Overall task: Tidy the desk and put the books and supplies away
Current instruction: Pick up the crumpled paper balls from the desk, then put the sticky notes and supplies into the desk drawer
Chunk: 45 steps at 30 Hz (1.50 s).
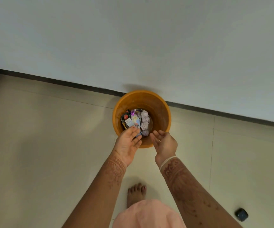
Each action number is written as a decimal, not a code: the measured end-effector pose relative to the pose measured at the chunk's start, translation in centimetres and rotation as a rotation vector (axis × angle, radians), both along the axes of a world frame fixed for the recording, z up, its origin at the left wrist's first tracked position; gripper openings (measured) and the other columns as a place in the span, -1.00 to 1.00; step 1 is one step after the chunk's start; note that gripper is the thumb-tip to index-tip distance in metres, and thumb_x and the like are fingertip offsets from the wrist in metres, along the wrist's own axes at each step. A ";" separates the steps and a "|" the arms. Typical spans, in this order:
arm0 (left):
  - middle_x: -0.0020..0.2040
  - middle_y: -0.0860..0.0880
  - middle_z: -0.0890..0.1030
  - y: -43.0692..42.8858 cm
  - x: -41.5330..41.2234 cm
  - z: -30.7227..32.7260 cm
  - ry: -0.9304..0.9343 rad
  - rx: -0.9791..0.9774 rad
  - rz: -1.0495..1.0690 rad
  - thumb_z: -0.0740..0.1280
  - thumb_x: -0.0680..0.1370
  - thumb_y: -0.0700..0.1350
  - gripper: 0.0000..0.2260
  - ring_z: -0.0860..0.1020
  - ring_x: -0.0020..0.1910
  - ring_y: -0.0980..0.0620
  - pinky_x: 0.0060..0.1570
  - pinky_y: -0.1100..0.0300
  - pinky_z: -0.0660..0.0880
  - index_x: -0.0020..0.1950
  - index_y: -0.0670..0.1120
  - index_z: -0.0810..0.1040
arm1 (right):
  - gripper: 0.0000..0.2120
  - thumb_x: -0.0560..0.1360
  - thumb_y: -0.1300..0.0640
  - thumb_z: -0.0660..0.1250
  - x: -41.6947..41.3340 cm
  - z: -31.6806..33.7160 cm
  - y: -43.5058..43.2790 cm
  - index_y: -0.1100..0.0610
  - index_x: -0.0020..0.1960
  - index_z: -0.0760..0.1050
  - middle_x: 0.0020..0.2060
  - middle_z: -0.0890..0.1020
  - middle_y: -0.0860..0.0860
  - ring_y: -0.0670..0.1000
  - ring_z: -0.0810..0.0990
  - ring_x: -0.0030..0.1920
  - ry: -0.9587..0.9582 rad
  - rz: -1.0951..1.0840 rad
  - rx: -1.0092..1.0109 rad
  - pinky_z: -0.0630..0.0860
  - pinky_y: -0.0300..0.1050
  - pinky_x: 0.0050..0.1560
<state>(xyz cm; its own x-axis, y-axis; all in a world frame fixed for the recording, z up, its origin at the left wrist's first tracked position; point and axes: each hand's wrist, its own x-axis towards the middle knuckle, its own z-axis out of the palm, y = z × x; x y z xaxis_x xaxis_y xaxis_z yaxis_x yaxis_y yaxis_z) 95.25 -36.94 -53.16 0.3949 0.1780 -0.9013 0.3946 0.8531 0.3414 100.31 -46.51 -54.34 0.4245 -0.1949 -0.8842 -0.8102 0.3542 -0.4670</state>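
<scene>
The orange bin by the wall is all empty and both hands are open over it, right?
Not quite. The orange bin isn't empty: the head view shows crumpled paper and colourful wrappers lying in the bottom. The rest is right: it stands by the wall, and the left hand and right hand are both open over it.

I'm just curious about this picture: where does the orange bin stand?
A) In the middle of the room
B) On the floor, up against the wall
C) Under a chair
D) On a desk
B: the orange bin sits on the tiled floor with its far rim at the wall.
</scene>
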 end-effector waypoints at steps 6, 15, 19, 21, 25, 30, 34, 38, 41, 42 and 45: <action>0.27 -0.14 0.58 3.6 -2.7 13.1 -0.136 0.011 0.151 0.19 0.66 -0.11 -0.75 0.54 0.26 -0.11 0.22 0.06 0.47 0.28 -0.14 0.50 | -0.71 0.66 0.09 0.10 -0.7 13.2 4.5 0.26 0.15 0.49 0.01 0.65 0.17 0.05 0.66 -0.08 -0.058 0.184 0.269 0.59 -0.15 -0.03; 0.27 -0.04 0.60 6.7 -15.2 31.8 -0.273 0.097 0.299 0.16 0.64 -0.05 -0.73 0.52 0.28 -0.03 0.31 0.04 0.37 0.28 -0.05 0.52 | -0.78 0.63 0.16 0.17 -9.3 32.5 7.5 0.24 0.13 0.53 -0.04 0.68 0.11 0.05 0.65 -0.02 -0.045 0.527 0.409 0.56 -0.15 0.00; 0.26 -0.03 0.60 6.2 -23.7 37.4 -0.323 0.145 0.439 0.15 0.65 -0.08 -0.77 0.53 0.26 -0.03 0.27 0.07 0.39 0.20 -0.03 0.55 | -0.82 0.62 0.20 0.16 -14.8 37.6 7.6 0.23 0.04 0.53 -0.08 0.66 0.12 0.04 0.64 -0.08 -0.049 0.695 0.411 0.55 -0.14 0.04; 0.25 -0.04 0.60 5.4 -28.6 40.0 -0.338 0.187 0.537 0.14 0.65 -0.08 -0.78 0.55 0.21 -0.02 0.20 0.08 0.42 0.18 -0.04 0.55 | -0.82 0.62 0.20 0.15 -17.8 40.1 7.7 0.22 0.02 0.52 -0.09 0.65 0.12 0.04 0.63 -0.10 -0.062 0.779 0.433 0.53 -0.14 0.05; 0.23 -0.04 0.60 2.7 -38.6 43.8 -0.348 0.270 0.764 0.12 0.66 -0.08 -0.77 0.56 0.16 0.00 0.20 0.10 0.43 0.18 -0.05 0.54 | -0.80 0.61 0.19 0.13 -24.5 43.6 8.4 0.19 -0.06 0.50 -0.11 0.64 0.11 0.03 0.61 -0.12 -0.080 0.963 0.505 0.52 -0.16 -0.01; 0.21 -0.05 0.61 -1.3 -51.0 46.8 -0.274 0.412 1.021 0.14 0.66 -0.10 -0.75 0.55 0.21 -0.05 0.26 0.06 0.40 0.26 -0.08 0.51 | -0.80 0.61 0.19 0.14 -35.3 46.5 9.5 0.19 -0.11 0.49 -0.18 0.64 0.09 0.02 0.60 -0.16 -0.029 1.202 0.585 0.52 -0.19 -0.06; 0.19 -0.06 0.64 -3.2 -60.0 48.1 -0.179 0.545 1.184 0.19 0.65 -0.11 -0.75 0.58 0.20 -0.05 0.18 0.06 0.46 0.29 -0.09 0.53 | -0.79 0.60 0.19 0.14 -44.3 48.2 10.9 0.19 -0.13 0.49 -0.35 0.68 0.07 0.03 0.60 -0.17 0.017 1.354 0.641 0.54 -0.18 -0.10; 0.16 -0.03 0.65 -3.9 -67.3 48.8 -0.080 0.648 1.255 0.19 0.64 -0.15 -0.79 0.59 0.17 -0.04 0.10 0.10 0.48 0.21 -0.05 0.56 | -0.79 0.60 0.18 0.15 -52.7 48.4 12.7 0.20 -0.13 0.50 -0.39 0.67 0.06 0.03 0.60 -0.19 0.060 1.477 0.653 0.59 -0.24 -0.33; 0.14 -0.01 0.65 -3.1 -72.1 49.1 0.035 0.740 1.222 0.25 0.62 -0.19 -0.80 0.58 0.15 -0.01 0.08 0.13 0.46 0.20 -0.04 0.57 | -0.78 0.61 0.18 0.15 -58.8 47.8 14.6 0.21 -0.15 0.48 -0.29 0.62 0.11 0.05 0.58 -0.19 0.094 1.504 0.638 0.59 -0.22 -0.35; 0.14 0.01 0.65 -2.7 -73.4 49.1 0.096 0.782 1.187 0.27 0.61 -0.19 -0.80 0.58 0.13 0.03 0.04 0.16 0.47 0.19 -0.03 0.58 | -0.78 0.61 0.17 0.15 -60.4 47.6 15.2 0.21 -0.16 0.47 -0.25 0.58 0.12 0.06 0.56 -0.20 0.107 1.504 0.628 0.59 -0.18 -0.29; 0.12 0.01 0.65 -0.5 -78.4 48.8 0.336 0.997 1.002 0.31 0.59 -0.22 -0.81 0.59 0.08 0.10 -0.02 0.25 0.49 0.09 0.04 0.60 | -0.75 0.61 0.14 0.16 -66.1 46.2 17.2 0.21 -0.21 0.41 -0.26 0.48 0.13 0.08 0.53 -0.23 0.151 1.477 0.568 0.55 -0.11 -0.21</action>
<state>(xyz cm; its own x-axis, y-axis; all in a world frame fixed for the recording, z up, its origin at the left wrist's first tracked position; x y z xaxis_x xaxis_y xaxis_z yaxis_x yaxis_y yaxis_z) 16.88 -37.46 -4.39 -0.4698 0.8423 -0.2641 -0.0337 0.2819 0.9589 34.16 -29.32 -8.12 -0.1616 0.6469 -0.7452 -0.6090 -0.6596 -0.4405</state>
